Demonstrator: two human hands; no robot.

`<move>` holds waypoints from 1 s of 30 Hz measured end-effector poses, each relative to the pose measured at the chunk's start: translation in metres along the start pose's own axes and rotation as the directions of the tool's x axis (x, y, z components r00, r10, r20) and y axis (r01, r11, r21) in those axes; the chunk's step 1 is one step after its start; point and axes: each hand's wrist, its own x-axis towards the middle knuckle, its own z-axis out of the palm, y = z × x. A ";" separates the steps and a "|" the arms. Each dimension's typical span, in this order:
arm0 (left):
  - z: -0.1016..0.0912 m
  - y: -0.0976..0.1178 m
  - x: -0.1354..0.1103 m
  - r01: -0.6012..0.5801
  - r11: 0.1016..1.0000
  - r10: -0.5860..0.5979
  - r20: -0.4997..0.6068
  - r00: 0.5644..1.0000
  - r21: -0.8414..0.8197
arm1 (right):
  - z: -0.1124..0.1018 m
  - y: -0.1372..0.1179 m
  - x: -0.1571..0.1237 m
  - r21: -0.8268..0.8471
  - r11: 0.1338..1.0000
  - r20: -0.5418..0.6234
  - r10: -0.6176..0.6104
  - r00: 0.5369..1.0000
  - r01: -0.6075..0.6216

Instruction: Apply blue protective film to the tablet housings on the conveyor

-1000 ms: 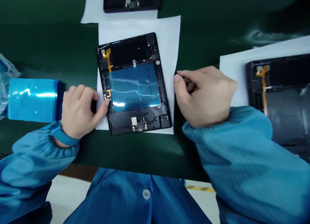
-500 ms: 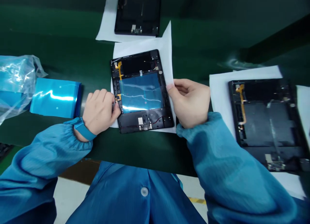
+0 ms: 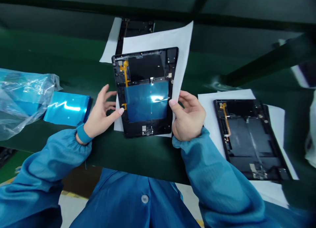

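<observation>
An opened tablet with a blue-filmed panel in its middle lies over white paper, its far end tilted up off the table. My right hand pinches the tablet's right edge and the paper together, thumb on top and fingers beneath. On the left edge rests the thumb of my left hand; its index finger is raised, and other fingertips pass out of sight at the tablet's edge. An orange flex cable runs down the tablet's upper left inside.
To the left are a stack of shiny blue films and a clear plastic bag with blue contents. A second opened tablet lies on paper at the right. Another tablet is partly covered behind. A dark bar slants across the upper right.
The tablet and its paper have risen and tilted, now covering more of the tablet behind. My left hand has loosened from a curled grasp, its fingers spreading. The camera view has shifted.
</observation>
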 end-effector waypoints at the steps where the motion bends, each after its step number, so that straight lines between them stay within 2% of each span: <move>1: -0.001 0.002 0.001 0.061 0.992 -0.052 0.081 0.995 -0.112 | 0.000 0.001 0.001 0.014 1.000 -0.013 -0.003 1.000 0.003; 3: -0.002 0.005 0.001 0.160 0.956 -0.106 0.220 0.970 -0.244 | 0.001 0.003 0.002 0.041 0.999 -0.040 0.005 0.999 -0.003; 5: 0.000 0.008 0.000 0.195 0.945 -0.122 0.272 0.955 -0.261 | 0.001 0.004 0.003 0.065 0.997 -0.056 0.034 0.998 -0.030; 9: 0.006 0.016 -0.003 0.126 0.972 -0.091 0.177 0.980 -0.198 | 0.002 -0.003 0.001 0.162 0.976 -0.037 0.151 0.988 -0.143; 13: 0.004 0.026 0.002 0.074 0.983 -0.057 0.100 0.993 -0.171 | 0.008 -0.016 0.001 0.198 0.937 0.114 0.271 0.956 -0.290; 19: -0.008 0.048 0.024 0.074 0.984 -0.065 0.058 0.996 -0.164 | 0.021 -0.025 0.021 0.203 0.947 0.123 0.228 0.966 -0.249; 23: -0.010 0.061 0.031 0.060 0.987 -0.054 0.043 0.998 -0.147 | 0.023 -0.031 0.031 0.223 0.945 0.132 0.214 0.968 -0.240; 30: -0.007 0.066 0.040 0.030 0.993 -0.029 0.012 1.000 -0.112 | 0.024 -0.037 0.043 0.253 0.945 0.112 0.184 0.977 -0.207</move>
